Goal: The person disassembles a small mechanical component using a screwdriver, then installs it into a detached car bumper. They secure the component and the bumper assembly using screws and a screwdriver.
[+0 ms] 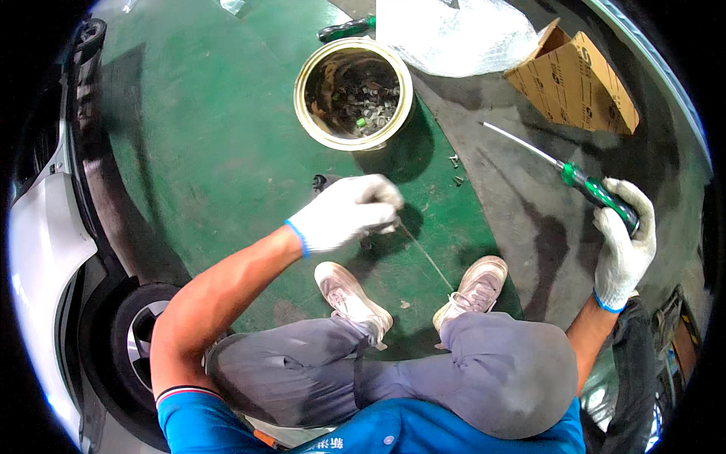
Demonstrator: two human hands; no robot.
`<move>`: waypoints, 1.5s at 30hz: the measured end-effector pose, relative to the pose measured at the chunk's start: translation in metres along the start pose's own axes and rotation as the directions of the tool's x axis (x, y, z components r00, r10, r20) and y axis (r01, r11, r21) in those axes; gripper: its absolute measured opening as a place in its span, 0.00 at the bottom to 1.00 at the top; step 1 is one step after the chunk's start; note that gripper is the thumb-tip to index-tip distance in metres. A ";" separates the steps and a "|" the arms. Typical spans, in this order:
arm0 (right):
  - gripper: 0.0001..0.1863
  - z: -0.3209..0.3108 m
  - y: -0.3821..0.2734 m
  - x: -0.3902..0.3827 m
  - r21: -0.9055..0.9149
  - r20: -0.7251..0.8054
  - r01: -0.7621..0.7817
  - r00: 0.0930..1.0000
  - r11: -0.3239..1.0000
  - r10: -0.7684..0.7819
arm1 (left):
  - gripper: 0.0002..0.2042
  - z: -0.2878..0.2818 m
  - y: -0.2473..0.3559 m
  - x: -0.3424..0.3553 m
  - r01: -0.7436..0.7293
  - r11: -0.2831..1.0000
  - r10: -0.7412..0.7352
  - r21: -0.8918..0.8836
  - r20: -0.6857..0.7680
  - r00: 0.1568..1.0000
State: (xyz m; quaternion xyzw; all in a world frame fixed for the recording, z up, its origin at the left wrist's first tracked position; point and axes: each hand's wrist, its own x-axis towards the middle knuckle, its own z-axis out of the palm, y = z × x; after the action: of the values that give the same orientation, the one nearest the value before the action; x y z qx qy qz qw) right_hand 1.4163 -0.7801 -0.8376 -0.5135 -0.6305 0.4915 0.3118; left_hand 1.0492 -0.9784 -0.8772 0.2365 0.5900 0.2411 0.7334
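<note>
While the gloved right hand (624,250) curls its fingers round the green-and-black handle of a screwdriver (576,178), held out at the right with its shaft pointing far and left, the gloved left hand (344,214) is closed near the middle, thumb and forefinger pinched together on a thin pale cord (427,257); this slants near and right to the laces of the right sneaker (476,284), though whether it is tied there I cannot tell; a dark object (321,182), partly hidden, shows just beyond the left hand.

Farther off, an open metal bucket (299,94) holds small hardware; near it, to the right, lie loose screws (457,181); beyond its rim are another screwdriver handle (346,29), bubble wrap (461,38) and, farther right, an angular piece of printed cardboard (582,87); a white car (45,242) stands at the left.
</note>
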 end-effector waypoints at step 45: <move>0.23 0.133 -0.057 -0.035 0.439 0.422 -0.309 0.900 0.844 0.110 | 0.17 -0.019 -0.097 -0.089 -0.526 0.152 0.292 -0.837 -0.471 0.832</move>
State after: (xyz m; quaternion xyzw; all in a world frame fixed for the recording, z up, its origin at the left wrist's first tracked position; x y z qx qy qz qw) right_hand 1.2869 -0.8531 -0.8231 -0.3776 -0.4701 0.7582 0.2479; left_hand 1.0209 -1.1084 -0.8753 -0.1193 0.3095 0.7534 0.5677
